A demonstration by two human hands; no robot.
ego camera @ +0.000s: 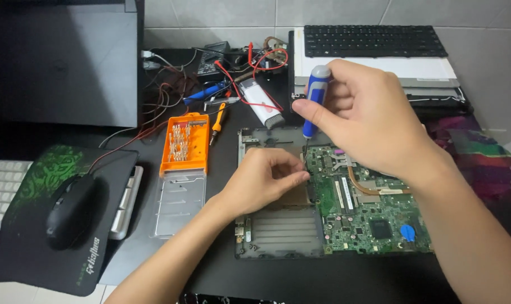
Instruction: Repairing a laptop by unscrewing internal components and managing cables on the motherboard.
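Nearest, both forearms enter from the bottom edge, cut off below the elbow. The left hand (pixel 261 177) rests on the opened laptop base (pixel 283 231), its fingertips pinched together at the screwdriver's tip; whatever they hold there is too small to make out. The green circuit board (pixel 373 217) fills the base's right half, partly covered by the right wrist. The right hand (pixel 368 115) is clamped around the blue-and-grey screwdriver (pixel 313 101), held upright with its thin shaft meeting the board's left edge beside the left fingertips; the tip itself is hidden. To the left on the dark desk (pixel 222 270) lie an orange bit case (pixel 184 143) with its clear lid, and a black mouse (pixel 70 211). Farther back sit tangled wires (pixel 267 56) and a detached keyboard (pixel 373 40).
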